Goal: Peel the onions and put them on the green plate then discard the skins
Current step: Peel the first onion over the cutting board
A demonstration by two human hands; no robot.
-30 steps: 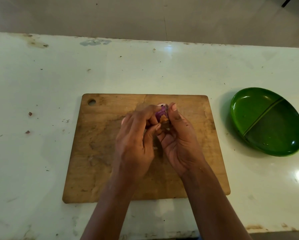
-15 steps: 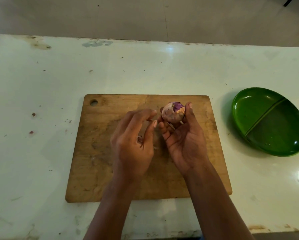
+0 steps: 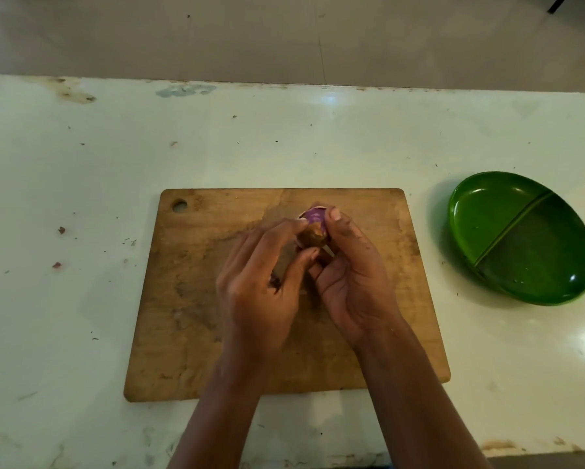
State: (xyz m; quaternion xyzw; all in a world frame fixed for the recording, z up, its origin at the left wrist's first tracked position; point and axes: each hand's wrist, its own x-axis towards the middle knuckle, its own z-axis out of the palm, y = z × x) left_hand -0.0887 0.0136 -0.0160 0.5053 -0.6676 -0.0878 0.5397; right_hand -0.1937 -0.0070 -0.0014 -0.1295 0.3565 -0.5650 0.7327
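A small onion (image 3: 314, 227), purple at its top and with brown skin lower down, is held above the wooden cutting board (image 3: 199, 299). My right hand (image 3: 355, 282) cups it, thumb against its right side. My left hand (image 3: 260, 282) pinches the brown skin with thumb and fingertips. A small dark scrap shows in the left palm. The green divided plate (image 3: 521, 238) lies empty to the right of the board. Other onions are not in view.
The board lies on a pale, stained table (image 3: 81, 198) with small skin bits (image 3: 61, 230) scattered at the left. The table's far edge meets a beige floor. A glare spot sits at the right.
My left hand, apart from the onion half a second ago, has come back onto it. The right hand has turned the onion, so more brown skin faces me.
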